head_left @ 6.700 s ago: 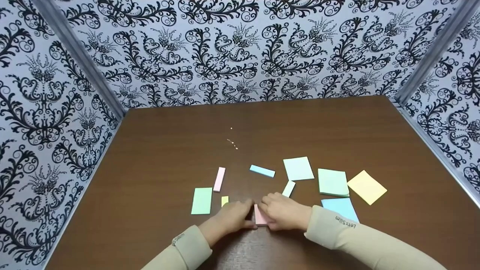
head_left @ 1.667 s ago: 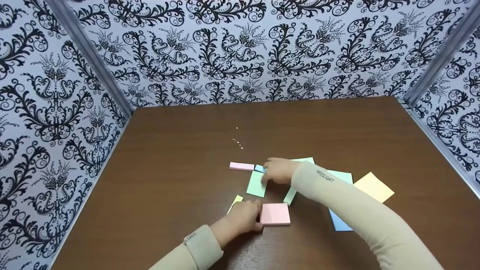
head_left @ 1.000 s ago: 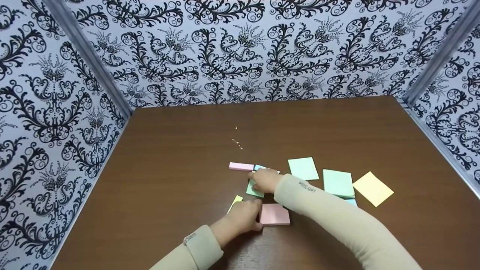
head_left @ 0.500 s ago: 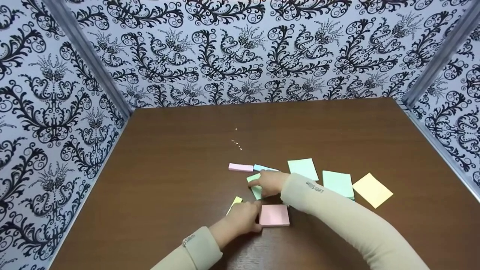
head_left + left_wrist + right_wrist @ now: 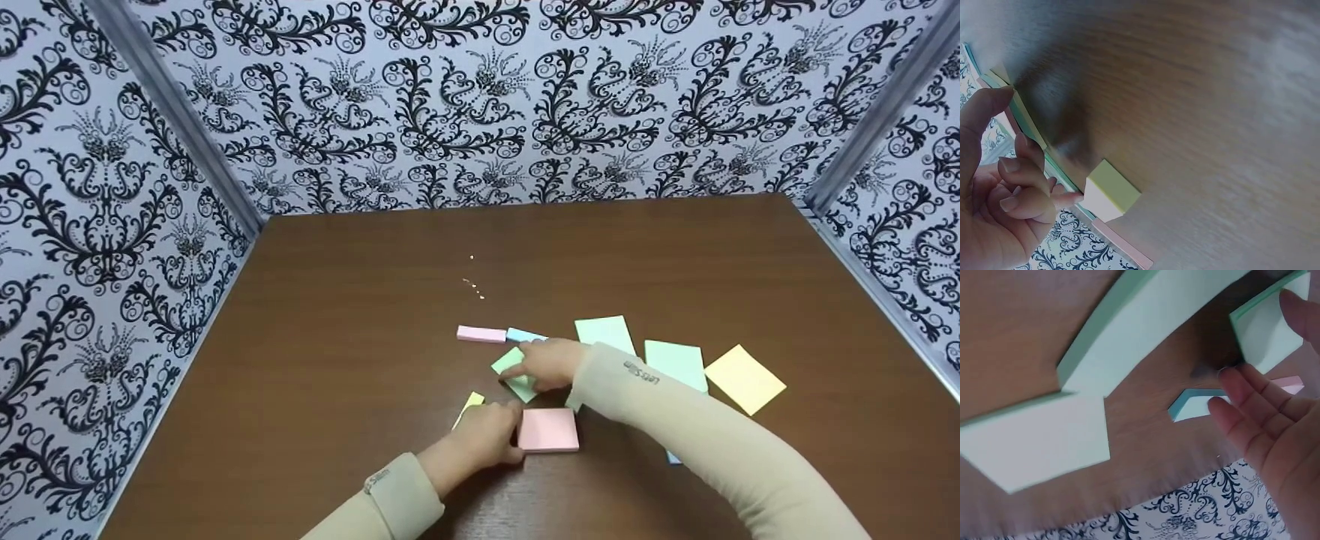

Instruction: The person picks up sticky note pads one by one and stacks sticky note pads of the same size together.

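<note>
My left hand (image 5: pixel 484 435) holds the left end of a pink sticky note pad (image 5: pixel 551 431) on the brown table, thumb at its near edge and index finger at its far edge. In the left wrist view, the other fingers of that hand are curled in. Just beyond the pink pad, a green sticky note pad (image 5: pixel 507 363) lies at a slant, with my right hand (image 5: pixel 553 363) over its right part. From the right wrist view, the thumb is on this green pad (image 5: pixel 1266 334) and the fingertips are at its opposite corner. A yellow strip pad (image 5: pixel 472 403) is partly hidden behind my left hand.
A pink strip pad (image 5: pixel 481 334) and a blue strip pad (image 5: pixel 521 335) lie end to end beyond the green pad. Farther right are a pale green pad (image 5: pixel 604 330), another green pad (image 5: pixel 679 364) and a yellow pad (image 5: pixel 746 379). My right sleeve covers most of a blue pad (image 5: pixel 673 457).
The green pad and pink strip have come rightward from the left, the strip turned sideways. My right hand lately rotated the green pad to a slant. My left hand stays at the pink pad.
</note>
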Available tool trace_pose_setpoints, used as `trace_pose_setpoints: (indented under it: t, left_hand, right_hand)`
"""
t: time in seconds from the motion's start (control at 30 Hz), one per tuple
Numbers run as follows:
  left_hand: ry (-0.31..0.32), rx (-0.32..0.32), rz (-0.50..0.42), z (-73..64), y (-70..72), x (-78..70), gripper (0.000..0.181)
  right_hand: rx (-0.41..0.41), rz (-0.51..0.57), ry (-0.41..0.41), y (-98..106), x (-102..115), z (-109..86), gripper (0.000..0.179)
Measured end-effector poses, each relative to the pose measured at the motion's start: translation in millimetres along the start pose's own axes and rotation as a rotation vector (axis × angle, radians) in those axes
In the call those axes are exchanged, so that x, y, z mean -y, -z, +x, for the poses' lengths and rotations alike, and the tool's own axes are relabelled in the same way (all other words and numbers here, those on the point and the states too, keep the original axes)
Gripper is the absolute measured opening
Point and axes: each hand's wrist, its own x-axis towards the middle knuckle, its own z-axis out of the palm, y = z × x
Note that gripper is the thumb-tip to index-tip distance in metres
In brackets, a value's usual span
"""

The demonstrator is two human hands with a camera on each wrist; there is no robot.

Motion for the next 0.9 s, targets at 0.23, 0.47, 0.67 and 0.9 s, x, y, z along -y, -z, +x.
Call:
trace_pose_setpoints:
  t: [0.23,0.47,0.67,0.9]
  left_hand:
    - [-0.004,-0.031,-0.011,-0.3,-1.9,2.6,0.037]
    - [-0.013,-0.031,-0.012,-0.3,-1.5,1.3,0.039]
    - [-0.036,-0.065,0.028,-0.4,-2.3,1.2,0.039]
    - [-0.025,-0.033,0.011,0.7,-2.7,1.2,0.037]
  right_hand:
    - [-0.156,0.398,-0.353,-8.1,15.1,11.9,0.042]
    - [-0.213,0.429,-0.459,-20.1,24.1,19.9,0.032]
    - [-0.176,0.391,-0.364,-25.6,13.2,19.6,0.03]
    - [-0.123,0.285,-0.22,-22.9,2.1,9.1,0.045]
